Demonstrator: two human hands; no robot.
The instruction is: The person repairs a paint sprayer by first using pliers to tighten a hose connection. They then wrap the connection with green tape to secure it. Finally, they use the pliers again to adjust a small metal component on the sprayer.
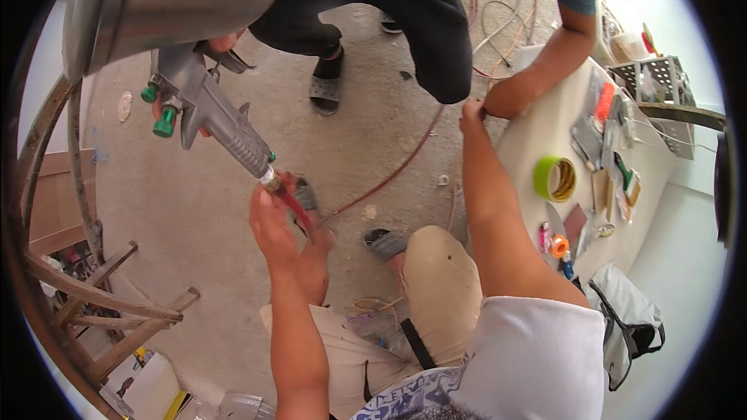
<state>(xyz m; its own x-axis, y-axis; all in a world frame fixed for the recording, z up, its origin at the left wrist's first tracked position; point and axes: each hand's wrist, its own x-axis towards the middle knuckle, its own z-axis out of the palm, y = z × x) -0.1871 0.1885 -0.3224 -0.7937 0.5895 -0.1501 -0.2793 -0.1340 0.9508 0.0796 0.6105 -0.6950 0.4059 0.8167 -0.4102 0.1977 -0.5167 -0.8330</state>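
Two bare hands are seen at work above the concrete floor (194, 210). Nearest, the left hand (272, 222) is raised to the brass fitting at the base of the grey spray gun (214, 113), its fingers closed around a red hose (307, 214) there. Further out, the right hand (472, 113) is stretched to the edge of the white desk (537, 140), its grip curled but hidden from view, so its hold cannot be told. A green tape roll (554, 179) is lying on the desk. Beyond, the spray gun is held up by another person's hand (222, 43), beneath its metal cup (175, 0).
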